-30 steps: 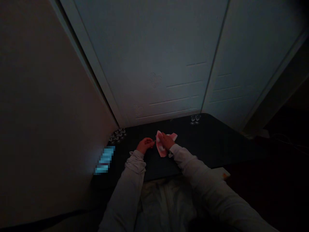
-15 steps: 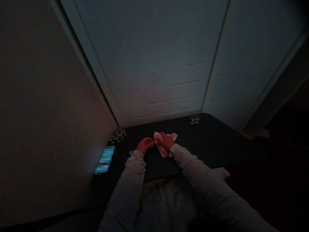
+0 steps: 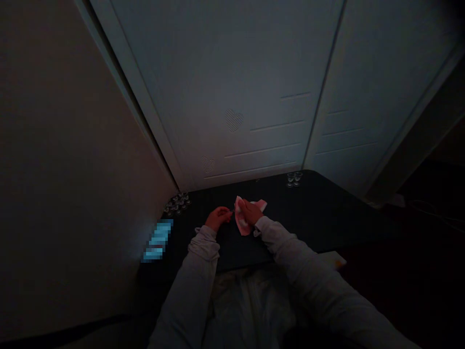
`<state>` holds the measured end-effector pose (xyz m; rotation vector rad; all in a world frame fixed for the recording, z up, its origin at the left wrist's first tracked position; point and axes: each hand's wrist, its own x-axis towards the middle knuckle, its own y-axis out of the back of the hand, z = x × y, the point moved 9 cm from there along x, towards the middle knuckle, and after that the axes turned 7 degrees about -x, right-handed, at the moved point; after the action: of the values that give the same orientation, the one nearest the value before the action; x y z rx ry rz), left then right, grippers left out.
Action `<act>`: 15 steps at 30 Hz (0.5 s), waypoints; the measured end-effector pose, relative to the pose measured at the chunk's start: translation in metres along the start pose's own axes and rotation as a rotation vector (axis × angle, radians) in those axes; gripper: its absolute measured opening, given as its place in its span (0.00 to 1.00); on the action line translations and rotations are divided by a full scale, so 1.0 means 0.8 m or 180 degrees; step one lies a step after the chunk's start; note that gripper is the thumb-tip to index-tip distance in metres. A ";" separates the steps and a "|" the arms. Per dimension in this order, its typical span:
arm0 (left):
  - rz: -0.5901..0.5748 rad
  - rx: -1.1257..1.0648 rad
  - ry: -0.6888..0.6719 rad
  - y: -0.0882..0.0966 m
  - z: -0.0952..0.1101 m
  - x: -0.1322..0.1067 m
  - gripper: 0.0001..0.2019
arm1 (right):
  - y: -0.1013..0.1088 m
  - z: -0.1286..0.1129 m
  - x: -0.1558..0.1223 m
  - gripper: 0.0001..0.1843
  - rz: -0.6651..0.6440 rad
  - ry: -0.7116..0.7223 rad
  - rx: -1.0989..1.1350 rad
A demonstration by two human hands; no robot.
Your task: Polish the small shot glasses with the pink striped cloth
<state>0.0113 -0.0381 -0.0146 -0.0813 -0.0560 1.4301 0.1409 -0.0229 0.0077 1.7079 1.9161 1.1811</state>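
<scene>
Over the dark table, my right hand (image 3: 251, 213) is wrapped round a pink and white cloth (image 3: 242, 227), whose loose ends hang below and stick out to the right. Just left of it, the fingers of my left hand (image 3: 218, 218) are pinched on what looks like the foot or stem of a small stemmed glass (image 3: 232, 211). Most of that glass is hidden by my fingers and the cloth. Several small stemmed glasses (image 3: 177, 202) stand in a group at the table's left back corner. Two more stemmed glasses (image 3: 294, 179) stand side by side at the back right.
The black table (image 3: 312, 218) backs onto a pale cabinet door (image 3: 232, 87) with carved hearts and lines. At the left edge lies a glowing, pixelated screen (image 3: 158, 241), beside the wall. A pale object (image 3: 332, 260) shows beneath the front edge, by my right sleeve.
My right hand has turned slightly with the cloth, and the cloth's left edge has shifted a little to the right and up. My left hand has hardly moved.
</scene>
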 end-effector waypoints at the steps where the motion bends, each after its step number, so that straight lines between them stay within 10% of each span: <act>1: 0.0002 -0.0023 0.0001 0.000 0.000 0.000 0.19 | 0.001 0.000 0.000 0.25 0.0016 0.0025 0.0060; 15: 0.0182 -0.0463 0.0148 0.004 -0.003 -0.002 0.19 | 0.011 -0.007 -0.004 0.23 0.0048 0.0026 0.0353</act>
<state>0.0082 -0.0392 -0.0174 -0.2374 -0.1202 1.4793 0.1434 -0.0283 0.0165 1.7786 2.0114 1.1078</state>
